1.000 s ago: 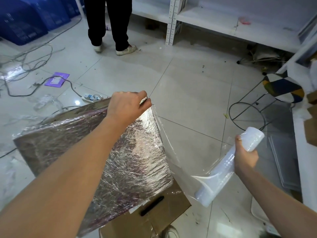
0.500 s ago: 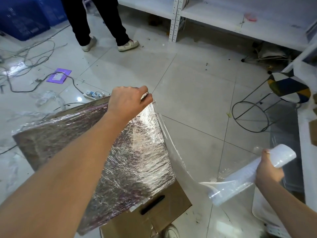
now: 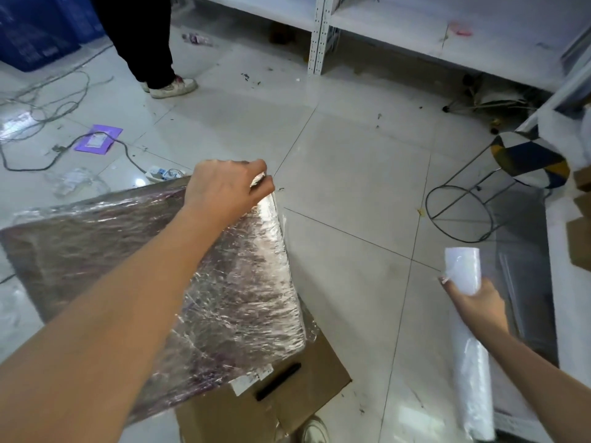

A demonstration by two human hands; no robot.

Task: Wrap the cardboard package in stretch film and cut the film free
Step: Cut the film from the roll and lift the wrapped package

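The flat cardboard package [image 3: 236, 282] is covered in shiny, crinkled stretch film and tilts up from the floor at the left. My left hand [image 3: 224, 190] grips its top right corner, fingers closed over the film-covered edge. My right hand [image 3: 479, 306] holds the white stretch film roll [image 3: 470, 346] near its upper end, off to the right, with the roll nearly upright. No sheet of film shows between the roll and the package; a loose bit of film hangs along the package's right edge.
A flattened brown cardboard box [image 3: 287, 401] lies under the package's lower corner. A wire-legged stool [image 3: 524, 161] stands at the right by white shelving [image 3: 319, 33]. Another person's legs [image 3: 150, 49] stand at the back left, near cables [image 3: 48, 100] and a power strip [image 3: 163, 174].
The stretched film sheet between package and roll is gone. My right hand has swung the roll from slanted to nearly upright. My left hand keeps its grip on the corner.
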